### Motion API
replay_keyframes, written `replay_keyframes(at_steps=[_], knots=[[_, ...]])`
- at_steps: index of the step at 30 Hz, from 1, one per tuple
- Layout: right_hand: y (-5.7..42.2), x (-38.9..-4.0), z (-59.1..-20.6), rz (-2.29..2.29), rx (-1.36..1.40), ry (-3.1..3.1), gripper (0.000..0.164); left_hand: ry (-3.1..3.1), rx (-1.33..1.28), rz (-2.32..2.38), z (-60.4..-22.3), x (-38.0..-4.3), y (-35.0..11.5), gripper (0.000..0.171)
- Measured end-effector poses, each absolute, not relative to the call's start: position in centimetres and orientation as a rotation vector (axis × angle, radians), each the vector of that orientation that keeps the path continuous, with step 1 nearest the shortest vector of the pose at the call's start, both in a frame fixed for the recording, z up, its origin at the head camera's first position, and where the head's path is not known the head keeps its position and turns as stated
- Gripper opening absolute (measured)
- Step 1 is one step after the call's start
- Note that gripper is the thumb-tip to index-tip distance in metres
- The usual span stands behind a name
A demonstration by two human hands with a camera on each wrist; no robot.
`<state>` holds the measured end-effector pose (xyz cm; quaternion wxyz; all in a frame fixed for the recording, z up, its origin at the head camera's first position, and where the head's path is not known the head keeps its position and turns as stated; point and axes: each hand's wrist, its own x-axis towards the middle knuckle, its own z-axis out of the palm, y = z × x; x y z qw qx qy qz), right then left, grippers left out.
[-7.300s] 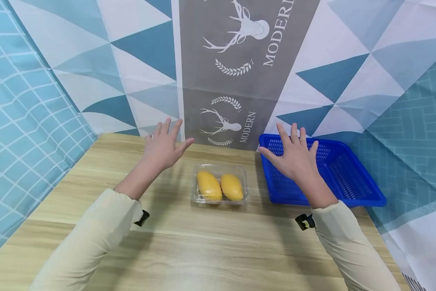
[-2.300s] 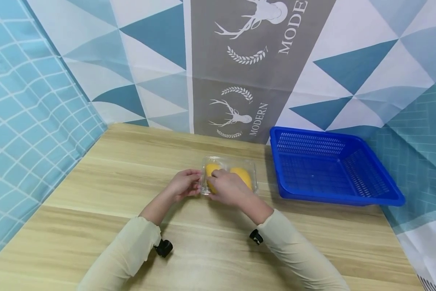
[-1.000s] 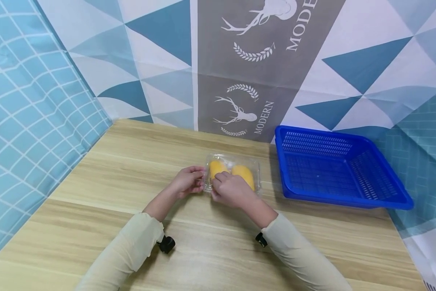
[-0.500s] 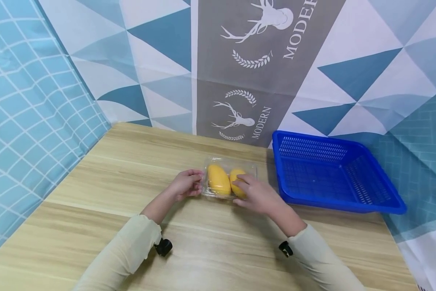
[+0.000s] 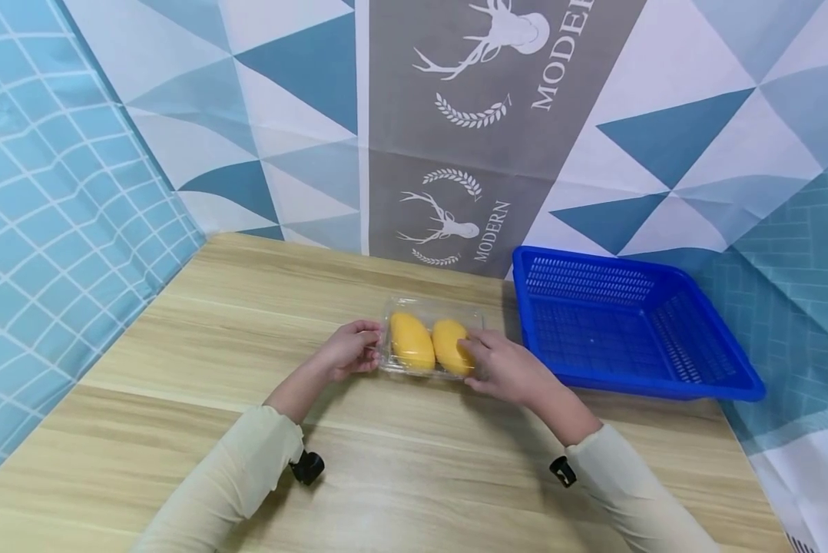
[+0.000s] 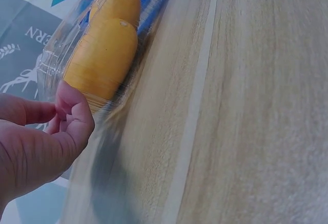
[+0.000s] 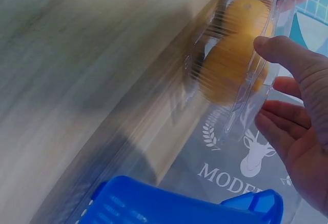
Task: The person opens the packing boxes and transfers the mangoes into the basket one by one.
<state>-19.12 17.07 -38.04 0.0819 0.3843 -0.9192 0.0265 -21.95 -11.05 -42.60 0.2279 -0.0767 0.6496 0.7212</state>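
A clear plastic clamshell box [image 5: 436,304] lies on the wooden table with two yellow mangoes [image 5: 412,342] inside it. My left hand [image 5: 350,352] is at the box's left end; in the left wrist view its thumb and curled fingers [image 6: 77,108] pinch the edge there. At the front right corner, my right hand [image 5: 514,369] holds the box. The right wrist view shows that thumb [image 7: 279,49] on the rim and the other fingers bent along the end wall. Both mangoes show through the clear plastic.
A blue perforated plastic basket [image 5: 628,382] stands close to the right of the box, near the back wall. Patterned cloth [image 5: 448,146] covers the back, and tiled-pattern sheets [image 5: 54,215] rise at both sides of the table [image 5: 400,468].
Both hands came down from spread and raised onto the box. Lately my right hand slid from the front left of the box to its right end, while the left hand stayed at the left end.
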Motion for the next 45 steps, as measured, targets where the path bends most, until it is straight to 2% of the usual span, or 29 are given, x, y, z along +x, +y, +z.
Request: replay_keyframes(at_steps=[12, 26, 31, 37, 45], knots=[[16.8, -19.2, -38.7, -0.057, 1.286, -2.465, 0.037, 1.786, -0.208, 2.0, -42.6, -21.9, -11.1, 0.03], [17.3, -19.0, -39.9, -0.097, 1.28, -2.344, 0.035, 1.803, -0.216, 1.994, -42.5, -22.1, -10.9, 0.029], [17.4, -19.2, -40.1, -0.037, 1.295, -2.279, 0.035, 1.854, -0.228, 1.986, -42.2, -21.9, -11.0, 0.034], [17.7, -19.2, -39.4, 0.106, 1.233, -2.255, 0.036, 2.116, -0.101, 1.989, -41.7, -22.2, -11.0, 0.044], [17.6, -19.3, -39.4, 0.542, 0.977, -2.338, 0.037, 2.377, -0.001, 1.898, -41.4, -22.5, -10.9, 0.034]])
